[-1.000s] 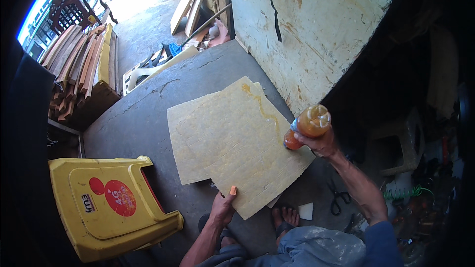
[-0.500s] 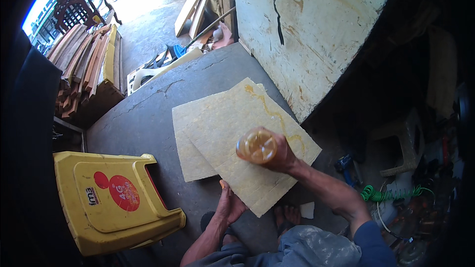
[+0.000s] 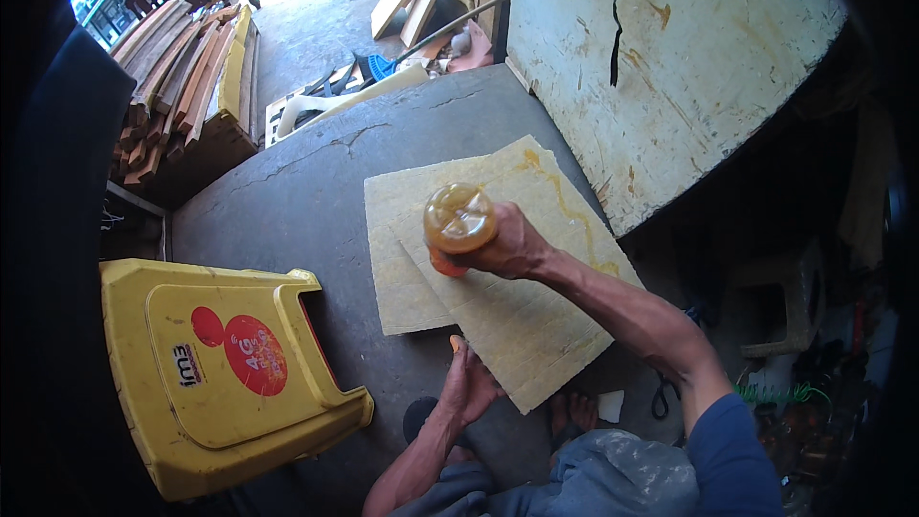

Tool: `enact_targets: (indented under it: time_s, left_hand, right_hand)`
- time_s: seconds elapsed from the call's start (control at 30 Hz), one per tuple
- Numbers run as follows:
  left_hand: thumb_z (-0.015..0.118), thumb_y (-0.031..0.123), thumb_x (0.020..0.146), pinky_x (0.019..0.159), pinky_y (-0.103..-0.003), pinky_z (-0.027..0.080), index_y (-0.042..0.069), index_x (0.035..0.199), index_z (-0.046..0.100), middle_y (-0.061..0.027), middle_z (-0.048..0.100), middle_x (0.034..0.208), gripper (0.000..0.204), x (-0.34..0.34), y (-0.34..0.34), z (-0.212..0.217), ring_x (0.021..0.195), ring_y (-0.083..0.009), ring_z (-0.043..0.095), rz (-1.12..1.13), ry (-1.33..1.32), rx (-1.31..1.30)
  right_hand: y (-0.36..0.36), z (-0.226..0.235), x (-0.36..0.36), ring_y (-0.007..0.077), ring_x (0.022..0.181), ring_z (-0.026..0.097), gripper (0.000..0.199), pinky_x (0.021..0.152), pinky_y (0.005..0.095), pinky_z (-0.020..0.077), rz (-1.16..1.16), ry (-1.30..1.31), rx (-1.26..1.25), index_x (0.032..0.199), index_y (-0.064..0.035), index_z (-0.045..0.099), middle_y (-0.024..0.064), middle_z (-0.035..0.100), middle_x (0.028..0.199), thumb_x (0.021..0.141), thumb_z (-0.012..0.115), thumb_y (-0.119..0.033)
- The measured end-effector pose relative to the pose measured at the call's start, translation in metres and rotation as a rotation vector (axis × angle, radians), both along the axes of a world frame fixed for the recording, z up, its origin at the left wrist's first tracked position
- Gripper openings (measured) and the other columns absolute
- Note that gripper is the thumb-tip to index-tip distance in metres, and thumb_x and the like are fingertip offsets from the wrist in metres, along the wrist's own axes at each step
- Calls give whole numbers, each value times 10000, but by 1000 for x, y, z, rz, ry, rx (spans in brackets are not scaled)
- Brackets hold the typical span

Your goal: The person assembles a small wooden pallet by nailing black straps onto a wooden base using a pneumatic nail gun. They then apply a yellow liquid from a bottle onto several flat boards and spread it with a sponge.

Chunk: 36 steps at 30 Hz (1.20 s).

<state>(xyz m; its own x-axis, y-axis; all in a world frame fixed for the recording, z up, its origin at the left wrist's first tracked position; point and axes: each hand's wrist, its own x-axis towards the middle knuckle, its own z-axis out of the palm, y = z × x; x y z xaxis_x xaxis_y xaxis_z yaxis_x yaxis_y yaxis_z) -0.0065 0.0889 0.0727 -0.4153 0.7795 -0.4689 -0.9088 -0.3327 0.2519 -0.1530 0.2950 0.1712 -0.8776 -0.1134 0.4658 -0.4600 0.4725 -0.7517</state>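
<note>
My right hand is wrapped round a clear plastic bottle of amber liquid. The bottle is tipped with its base toward me, and a red-orange part shows beneath it. Below it lies a pale yellow, foam-like sheet, overlapping a second such sheet at the left. A wavy amber trail runs along the top sheet's right side. At this sheet's lower left edge is my left hand, thumb up beside the edge and fingers partly hidden under it. The bottle's mouth is hidden.
A yellow plastic stool lies on its side at the left. Stacked wood strips stand behind it. A white, cracked panel rises at the right. A blue-headed broom lies farther off, and a green coiled hose lies lower right.
My right hand has carried the bottle left and away from me, over the left part of the sheets. My left hand stays at the sheet's edge. The whole view has shifted somewhat.
</note>
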Motion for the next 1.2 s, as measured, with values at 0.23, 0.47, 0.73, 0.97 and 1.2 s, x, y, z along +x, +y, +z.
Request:
enact_targets:
  time_s: [0.23, 0.47, 0.73, 0.97, 1.2]
  left_hand:
    - [356, 787, 953, 1101, -667, 381, 165, 1631, 190, -117, 306, 1654, 935, 4, 13, 10, 1483, -381, 360, -31, 16, -63]
    - [367, 783, 949, 1091, -695, 376, 171, 1628, 204, -116, 290, 1660, 929, 9, 13, 1, 1487, -389, 352, -27, 24, -85]
    - [428, 782, 926, 1099, -691, 380, 159, 1615, 217, -148, 290, 1635, 952, 11, 8, 11, 1468, -384, 359, 40, 61, -85]
    - [470, 754, 928, 1076, -730, 370, 128, 1610, 226, -161, 281, 1635, 957, 11, 23, 15, 1477, -398, 340, -14, 103, -113]
    - [480, 754, 923, 1067, -708, 400, 138, 1607, 247, -151, 303, 1622, 949, 6, 12, 23, 1445, -391, 383, 50, 133, -117]
  right_hand:
    - [38, -1, 33, 220, 825, 759, 370, 734, 364, 611, -86, -64, -15, 1110, -58, 692, 104, 761, 909, 828, 846, -244]
    - [118, 22, 62, 159, 873, 759, 251, 748, 329, 612, -263, -191, 21, 1055, -44, 719, 93, 775, 952, 896, 777, -230]
    - [33, 22, 161, 224, 831, 750, 349, 710, 368, 587, -175, -104, 41, 1062, -46, 663, 78, 726, 884, 810, 859, -187]
    - [68, 16, 225, 263, 1007, 736, 368, 855, 395, 587, -311, -205, -18, 1158, -28, 655, 125, 728, 1132, 855, 797, -180]
    - [67, 23, 255, 165, 942, 712, 381, 888, 352, 579, -606, -349, -390, 1183, -20, 643, 66, 730, 1071, 856, 818, -102]
